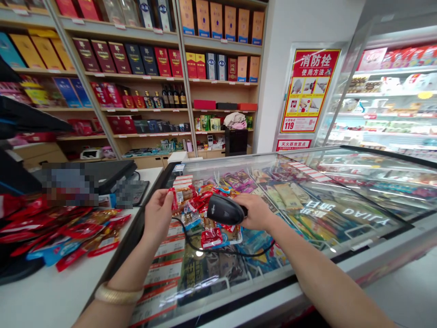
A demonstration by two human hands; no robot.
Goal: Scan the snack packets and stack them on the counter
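Observation:
My right hand (pixel 255 211) is wrapped round a black barcode scanner (pixel 225 210), whose head points left toward my other hand. My left hand (pixel 160 211) pinches the edge of a small red snack packet (pixel 182 197) and holds it up in front of the scanner. Below both hands, several more red and blue snack packets (pixel 211 237) lie on the glass top of a freezer (pixel 273 157). The scanner's black cable (pixel 235 253) loops across the glass. My right fingers are partly hidden behind the scanner's handle.
A big pile of red snack packets (pixel 85 230) covers part of the white counter (pixel 99 273) at left, near dark checkout equipment (pixel 112 175). Shelves of boxed bottles (pixel 146 59) line the back wall. Price labels (pixel 164 273) lie along the freezer's left side.

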